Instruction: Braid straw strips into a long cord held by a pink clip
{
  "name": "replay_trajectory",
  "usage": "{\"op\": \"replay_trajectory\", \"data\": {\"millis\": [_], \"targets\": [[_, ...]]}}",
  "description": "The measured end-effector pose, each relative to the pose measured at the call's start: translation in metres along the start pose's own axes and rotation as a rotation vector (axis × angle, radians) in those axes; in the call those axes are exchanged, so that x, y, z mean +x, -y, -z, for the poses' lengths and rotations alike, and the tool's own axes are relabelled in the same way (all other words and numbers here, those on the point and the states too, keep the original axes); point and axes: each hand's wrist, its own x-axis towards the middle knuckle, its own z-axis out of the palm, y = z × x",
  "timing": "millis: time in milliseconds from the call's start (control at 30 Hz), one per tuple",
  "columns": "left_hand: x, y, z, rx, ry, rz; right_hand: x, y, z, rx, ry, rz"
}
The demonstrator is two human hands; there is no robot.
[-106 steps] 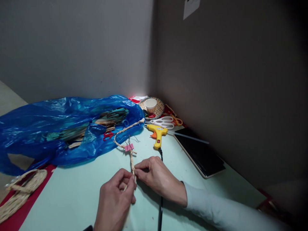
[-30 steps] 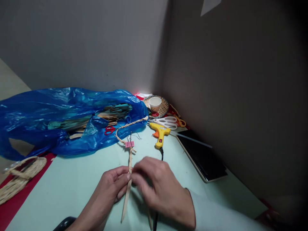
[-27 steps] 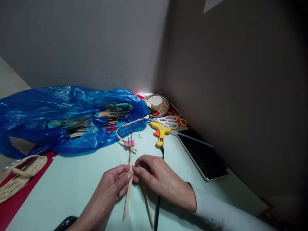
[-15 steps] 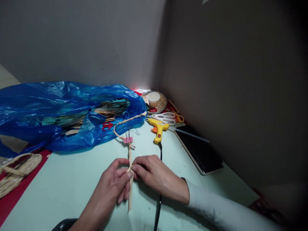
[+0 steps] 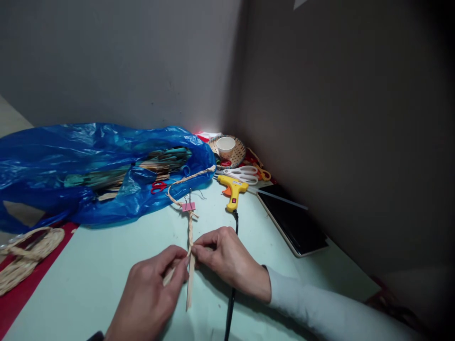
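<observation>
A pale braid of flat plant-fibre strips [image 5: 191,232] runs down the table toward me, with a pink binder clip [image 5: 188,206] gripping it higher up. My left hand [image 5: 152,289] pinches one strip just left of the braid's lower end. From the right, my right hand [image 5: 227,260] pinches the braid at the point where the strips part. One loose flat strip [image 5: 190,289] hangs straight down between my hands. Beyond the clip, the finished cord [image 5: 192,177] curves up to the blue bag. Fingertips partly hide the crossing of the strips.
A blue plastic bag [image 5: 106,142] holding dried strips and red-handled scissors [image 5: 159,187] lies at the back left. A yellow glue gun [image 5: 232,189], white-handled scissors [image 5: 245,174] and a black tablet [image 5: 291,222] sit to the right. Coiled braid [image 5: 31,260] lies far left.
My left hand has shifted left and turned over, now pinching a strip from above instead of cupping the braid. My right hand keeps its pinch at nearly the same place.
</observation>
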Motion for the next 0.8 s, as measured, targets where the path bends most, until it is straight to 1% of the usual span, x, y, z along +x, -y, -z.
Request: {"op": "replay_trajectory", "data": {"millis": [100, 167, 300, 367, 400, 467, 500, 567, 600, 633, 667, 700, 733, 800], "targets": [[-0.010, 0.001, -0.013, 0.139, -0.056, -0.180, -0.001, -0.002, 0.002, 0.057, 0.010, 0.015], [-0.015, 0.006, -0.024, 0.239, -0.085, -0.298, -0.001, -0.005, 0.005, 0.108, 0.027, 0.023], [-0.019, 0.021, -0.040, 0.471, -0.148, -0.503, -0.001, -0.009, 0.011, 0.241, 0.141, 0.007], [-0.020, 0.025, -0.044, 0.576, -0.163, -0.569, -0.001, -0.008, 0.012, 0.287, 0.177, -0.013], [-0.020, 0.025, -0.044, 0.606, -0.163, -0.585, -0.001, -0.008, 0.011, 0.296, 0.175, -0.023], [-0.021, 0.021, -0.040, 0.599, -0.163, -0.579, -0.001, -0.006, 0.010, 0.299, 0.144, -0.045], [-0.021, 0.018, -0.036, 0.554, -0.159, -0.564, -0.001, -0.006, 0.009, 0.300, 0.133, -0.055], [-0.016, 0.011, -0.024, 0.401, -0.150, -0.469, -0.001, -0.005, 0.008, 0.308, 0.126, -0.067], [-0.012, 0.008, -0.017, 0.298, -0.140, -0.392, -0.001, -0.004, 0.007, 0.310, 0.125, -0.063], [-0.007, 0.004, -0.011, 0.195, -0.140, -0.251, -0.001, -0.004, 0.007, 0.310, 0.125, -0.058], [-0.001, 0.002, -0.006, 0.075, -0.105, -0.135, -0.002, -0.004, 0.008, 0.306, 0.128, -0.052], [0.005, 0.000, -0.003, -0.093, -0.037, -0.016, -0.002, -0.004, 0.008, 0.302, 0.134, -0.044], [0.011, -0.002, -0.002, -0.278, 0.061, 0.070, -0.002, -0.004, 0.009, 0.297, 0.145, -0.031], [0.020, -0.002, -0.005, -0.570, 0.238, 0.185, -0.001, -0.006, 0.010, 0.271, 0.171, -0.016]]}}
